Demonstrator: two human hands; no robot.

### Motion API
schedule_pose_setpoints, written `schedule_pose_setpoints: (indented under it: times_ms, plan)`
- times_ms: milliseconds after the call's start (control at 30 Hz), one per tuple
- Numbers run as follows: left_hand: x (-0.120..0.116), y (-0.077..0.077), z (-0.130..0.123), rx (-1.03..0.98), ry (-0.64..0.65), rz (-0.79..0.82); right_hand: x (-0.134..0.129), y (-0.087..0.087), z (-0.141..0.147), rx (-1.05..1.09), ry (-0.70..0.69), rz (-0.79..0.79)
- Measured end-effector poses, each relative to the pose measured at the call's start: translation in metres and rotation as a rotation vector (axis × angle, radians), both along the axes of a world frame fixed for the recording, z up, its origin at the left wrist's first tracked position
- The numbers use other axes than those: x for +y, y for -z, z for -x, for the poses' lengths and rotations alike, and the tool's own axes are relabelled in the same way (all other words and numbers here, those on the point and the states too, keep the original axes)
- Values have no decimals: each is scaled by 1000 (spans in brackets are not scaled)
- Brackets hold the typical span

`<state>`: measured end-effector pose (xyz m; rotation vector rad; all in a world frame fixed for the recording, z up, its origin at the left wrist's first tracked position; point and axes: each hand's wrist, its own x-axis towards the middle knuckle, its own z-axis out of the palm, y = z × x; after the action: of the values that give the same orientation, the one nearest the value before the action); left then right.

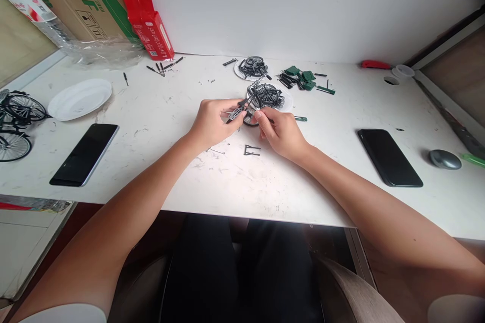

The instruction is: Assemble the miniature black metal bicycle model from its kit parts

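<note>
Near the middle of the white table, my left hand (pixel 217 121) is closed on a small black model bicycle (pixel 250 117), gripping its grey and black frame part. My right hand (pixel 280 130) pinches at the right side of the same model, beside its wheel; what lies between thumb and finger is too small to make out. Just behind the hands, a white plate (pixel 288 103) holds black wheels (pixel 267 95) and small parts. A small dark bracket-shaped piece (pixel 252 150) lies on the table in front of my hands.
Another plate (pixel 238 71) with black wheels stands behind. Green and black parts (pixel 303 78) lie right of it. Phones lie left (pixel 85 154) and right (pixel 389 156). At the left are an oval white plate (pixel 80 98), black model bicycles (pixel 18 111) and a red package (pixel 151 35).
</note>
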<state>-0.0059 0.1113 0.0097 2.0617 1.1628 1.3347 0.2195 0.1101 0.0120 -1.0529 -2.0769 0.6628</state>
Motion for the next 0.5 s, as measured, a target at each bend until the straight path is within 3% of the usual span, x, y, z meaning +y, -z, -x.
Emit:
schedule_pose_setpoints:
  times_ms: [500]
  plan:
    - [1, 1, 0, -2, 10, -15, 0, 0, 0, -12, -11, 1]
